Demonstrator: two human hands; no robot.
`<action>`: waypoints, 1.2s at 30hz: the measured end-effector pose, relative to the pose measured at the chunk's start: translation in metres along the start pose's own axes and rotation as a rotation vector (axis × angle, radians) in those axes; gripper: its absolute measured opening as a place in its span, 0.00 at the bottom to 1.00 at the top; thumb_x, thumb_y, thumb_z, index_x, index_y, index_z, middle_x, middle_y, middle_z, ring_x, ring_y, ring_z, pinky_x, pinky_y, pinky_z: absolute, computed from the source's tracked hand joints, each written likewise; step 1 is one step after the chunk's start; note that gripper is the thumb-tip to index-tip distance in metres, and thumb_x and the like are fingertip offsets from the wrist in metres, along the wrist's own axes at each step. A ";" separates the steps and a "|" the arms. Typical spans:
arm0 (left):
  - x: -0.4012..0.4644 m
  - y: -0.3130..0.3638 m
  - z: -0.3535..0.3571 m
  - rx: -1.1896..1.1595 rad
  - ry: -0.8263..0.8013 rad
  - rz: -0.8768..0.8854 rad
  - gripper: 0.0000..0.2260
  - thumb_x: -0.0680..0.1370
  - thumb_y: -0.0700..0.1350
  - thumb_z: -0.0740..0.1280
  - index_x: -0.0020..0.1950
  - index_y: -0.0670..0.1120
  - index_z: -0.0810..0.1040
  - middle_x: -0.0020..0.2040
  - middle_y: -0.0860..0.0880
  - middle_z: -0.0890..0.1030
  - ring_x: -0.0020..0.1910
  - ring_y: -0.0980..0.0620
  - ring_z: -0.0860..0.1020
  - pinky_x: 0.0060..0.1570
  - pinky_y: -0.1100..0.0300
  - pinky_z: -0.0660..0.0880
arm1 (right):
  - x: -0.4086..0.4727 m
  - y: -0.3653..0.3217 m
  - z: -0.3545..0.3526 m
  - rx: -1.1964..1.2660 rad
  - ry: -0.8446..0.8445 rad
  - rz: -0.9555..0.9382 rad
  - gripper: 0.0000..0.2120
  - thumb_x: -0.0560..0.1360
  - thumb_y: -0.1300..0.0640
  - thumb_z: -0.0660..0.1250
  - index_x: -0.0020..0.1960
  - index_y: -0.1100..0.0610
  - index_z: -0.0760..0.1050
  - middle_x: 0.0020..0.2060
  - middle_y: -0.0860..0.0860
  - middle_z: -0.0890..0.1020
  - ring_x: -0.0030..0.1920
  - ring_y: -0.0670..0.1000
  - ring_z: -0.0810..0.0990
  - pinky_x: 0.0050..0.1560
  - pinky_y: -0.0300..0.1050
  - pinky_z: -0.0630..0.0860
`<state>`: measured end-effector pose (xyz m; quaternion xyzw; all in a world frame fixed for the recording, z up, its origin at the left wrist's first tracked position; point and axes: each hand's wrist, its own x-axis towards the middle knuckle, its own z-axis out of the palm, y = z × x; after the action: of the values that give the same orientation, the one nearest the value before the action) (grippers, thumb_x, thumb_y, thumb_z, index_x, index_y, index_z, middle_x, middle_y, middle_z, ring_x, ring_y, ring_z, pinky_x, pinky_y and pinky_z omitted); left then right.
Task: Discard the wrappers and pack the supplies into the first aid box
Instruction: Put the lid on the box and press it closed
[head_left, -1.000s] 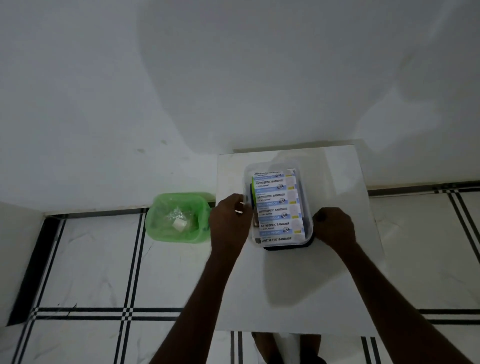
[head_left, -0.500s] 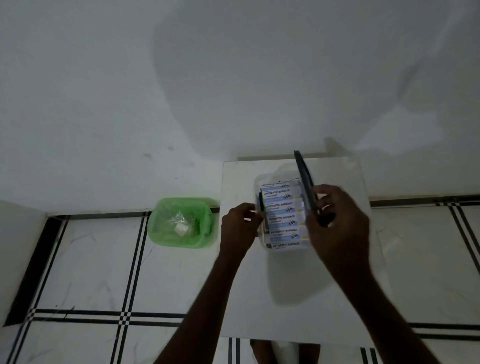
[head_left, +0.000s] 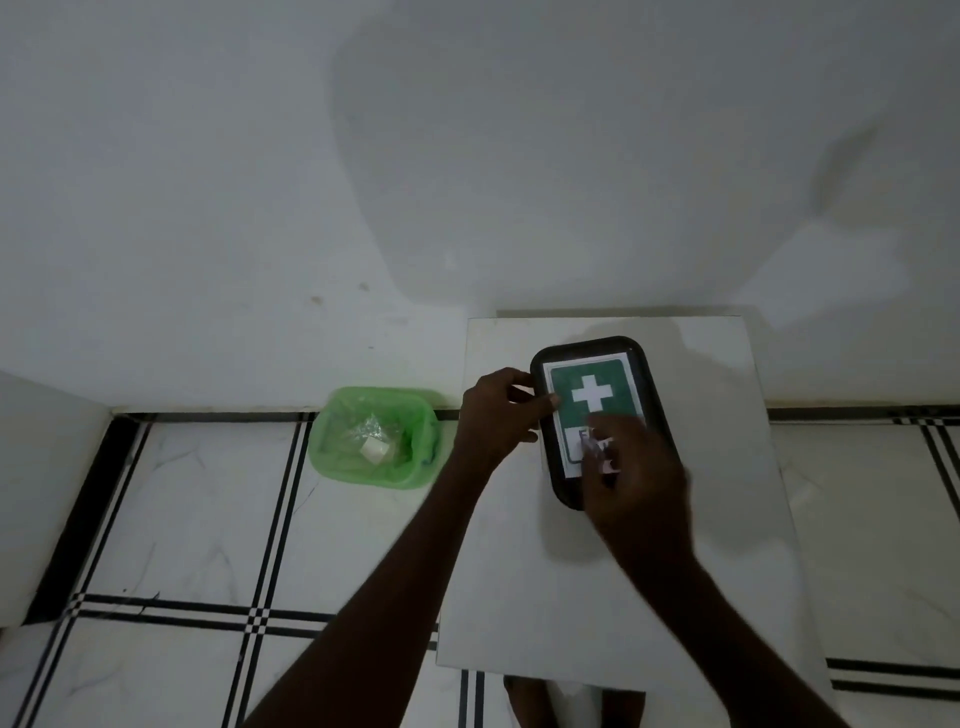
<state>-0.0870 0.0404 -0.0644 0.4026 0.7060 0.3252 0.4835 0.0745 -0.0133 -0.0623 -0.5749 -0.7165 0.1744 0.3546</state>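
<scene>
Closing step: first aid box (head_left: 602, 415) at worktop (head_left: 597, 571) centre, lid on; left hand (head_left: 496, 410) fingers pinch its 9 o'clock edge, right hand (head_left: 636, 473) flat on top; next, press lid sealed; wrappers in green bin (head_left: 374, 436) at 9 o'clock.

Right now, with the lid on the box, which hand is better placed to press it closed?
The right hand, probably: it already lies flat on top of the lid, over the label's near end. The left hand only grips the box's left edge, which suits steadying it.

First aid box (head_left: 597, 395) lidded, flat; wrappers (head_left: 375, 441) binned.
</scene>
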 end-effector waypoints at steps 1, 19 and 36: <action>0.001 0.000 0.001 0.018 0.014 0.003 0.16 0.72 0.43 0.76 0.57 0.40 0.80 0.44 0.41 0.86 0.39 0.45 0.86 0.39 0.49 0.85 | 0.010 0.006 -0.011 -0.039 0.027 0.069 0.11 0.75 0.60 0.68 0.55 0.63 0.77 0.48 0.59 0.82 0.46 0.56 0.81 0.44 0.47 0.80; 0.024 0.005 0.004 -0.020 0.020 -0.164 0.12 0.71 0.42 0.77 0.48 0.36 0.80 0.36 0.44 0.83 0.28 0.51 0.83 0.34 0.53 0.84 | 0.064 0.077 -0.027 0.259 -0.421 0.787 0.06 0.75 0.59 0.70 0.48 0.61 0.77 0.45 0.61 0.83 0.46 0.60 0.83 0.46 0.54 0.81; 0.069 0.026 0.002 -0.173 -0.071 -0.293 0.22 0.74 0.47 0.75 0.57 0.31 0.79 0.44 0.42 0.83 0.41 0.47 0.82 0.52 0.52 0.82 | 0.149 0.094 -0.006 0.537 -0.483 0.949 0.21 0.73 0.55 0.72 0.58 0.70 0.74 0.52 0.64 0.83 0.52 0.60 0.83 0.51 0.50 0.80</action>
<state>-0.0927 0.1133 -0.0714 0.2633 0.7090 0.2962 0.5833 0.1315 0.1533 -0.0744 -0.6665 -0.3724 0.6147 0.1979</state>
